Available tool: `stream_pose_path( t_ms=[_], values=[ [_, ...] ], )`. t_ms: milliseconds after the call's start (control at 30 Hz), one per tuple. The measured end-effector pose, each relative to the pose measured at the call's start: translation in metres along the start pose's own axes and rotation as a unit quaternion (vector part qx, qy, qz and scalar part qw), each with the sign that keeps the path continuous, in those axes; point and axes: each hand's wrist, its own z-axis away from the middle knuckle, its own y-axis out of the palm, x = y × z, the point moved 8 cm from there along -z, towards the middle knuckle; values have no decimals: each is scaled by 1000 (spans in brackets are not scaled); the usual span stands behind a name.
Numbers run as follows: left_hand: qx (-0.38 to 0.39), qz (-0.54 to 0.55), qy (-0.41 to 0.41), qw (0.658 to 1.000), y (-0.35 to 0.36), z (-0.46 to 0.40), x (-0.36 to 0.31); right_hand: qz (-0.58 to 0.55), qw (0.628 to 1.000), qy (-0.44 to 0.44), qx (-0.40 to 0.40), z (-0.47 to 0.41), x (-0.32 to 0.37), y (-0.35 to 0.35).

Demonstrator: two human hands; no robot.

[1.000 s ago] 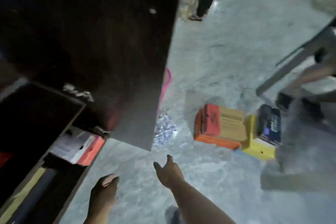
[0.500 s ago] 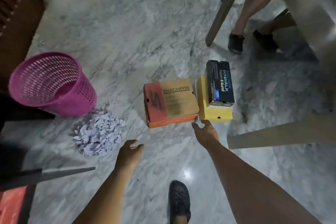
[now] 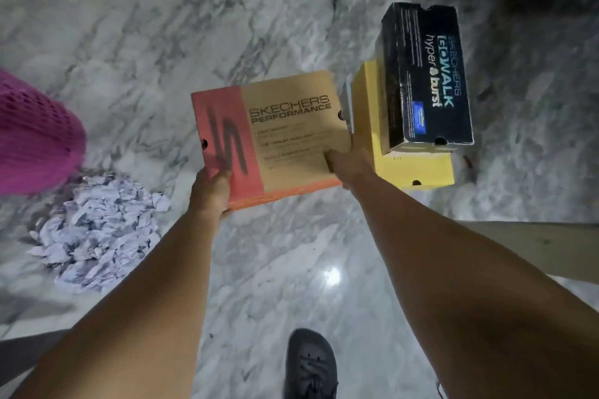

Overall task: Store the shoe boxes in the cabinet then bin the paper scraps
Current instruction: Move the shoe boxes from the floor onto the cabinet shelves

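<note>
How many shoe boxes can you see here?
3. The orange and tan box is gripped by the left hand and right hand. The black box sits on the yellow box. Others may lie out of view.

Both hands [image 3: 212, 186] now gripping orange box [image 3: 272, 136].

Three shoe boxes are in view: an orange-and-tan box [image 3: 285, 136], a yellow box [image 3: 408, 168] and a black box [image 3: 424, 74]. One pink basket [image 3: 35, 136], one heap of paper scraps [image 3: 94, 230], one dark shoe [image 3: 309, 366], two hands.
</note>
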Motion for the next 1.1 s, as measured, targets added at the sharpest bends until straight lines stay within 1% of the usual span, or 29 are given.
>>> stream_pose_path(
  t_ms=[100,167,267,367,433,533,700,833,900,1000,1100],
  values=[
    [-14,50,11,999,0,-1,12,-42,999,5,-7,5,-16,0],
    [1,59,3,998,-7,12,27,-43,999,0,3,22,-20,-8],
    [21,70,-28,997,-29,50,57,-39,999,-7,26,67,-24,-20],
    [29,106,-52,993,-58,106,83,-19,999,-5,40,130,-29,-27],
    [14,131,-62,989,-86,154,107,-2,999,0,50,182,-33,-29],
    [-21,164,-79,983,-142,235,154,49,995,-31,82,273,-31,-23],
    [-125,203,-99,966,-258,364,251,107,978,-80,162,425,-41,29],
    [-235,257,-90,933,-367,452,339,148,952,-129,234,553,-47,102],
    [-290,288,-79,909,-421,492,377,162,937,-163,263,612,-47,142],
    [-382,333,-61,860,-494,546,408,149,915,-214,307,694,-28,201],
    [-481,382,-8,789,-561,587,413,89,891,-285,341,767,16,250]
  ],
)
